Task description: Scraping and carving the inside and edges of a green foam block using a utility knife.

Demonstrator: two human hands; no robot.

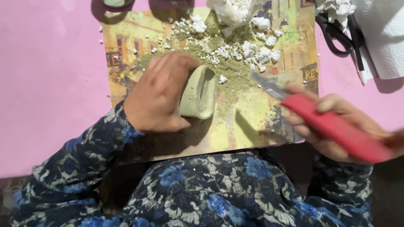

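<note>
A pink worktop (50,84) fills the view, and on it lies a large printed mat (252,122) with a yellowish street scene, its near edge close to the person's lap in a dark blue flowered garment (210,193). Across the middle of the mat spreads a patch of fine greenish powder (229,73), and white crumbled chunks (261,52) lie scattered over the mat's far half, thickest near a white crumpled lump (233,10) at the far edge. At the far right of the worktop a sheet of white paper towel (383,38) lies beside black-handled scissors (341,35). The left hand (162,94) curls around the left side of a pale green carved block (200,92), which rests on the mat just beside the powder, its hollowed face turned up. The right hand (336,126) is closed around the red handle of a utility knife (332,126), blurred in the picture, whose metal blade points toward the powder, apart from the block.
</note>
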